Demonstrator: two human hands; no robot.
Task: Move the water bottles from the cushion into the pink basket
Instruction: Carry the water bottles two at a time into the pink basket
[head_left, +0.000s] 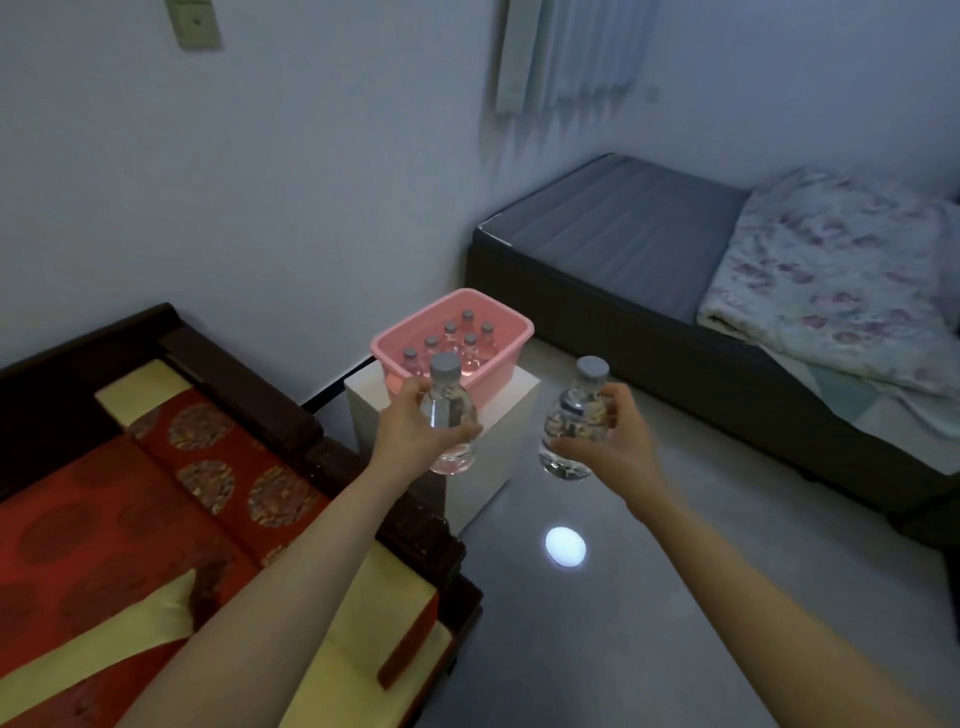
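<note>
Two water bottles held upright in front of the pink basket (452, 325).

The left hand (410, 434) is wrapped around one clear bottle (451, 415) just before the basket's near wall; the right hand (610, 439) is clamped on a second bottle (576, 415) to the basket's right, over the floor (675, 597). Six grey-capped bottles (451, 335) stand inside the basket, which sits on a white box (498, 415) beside the red cushion (104, 519).
</note>
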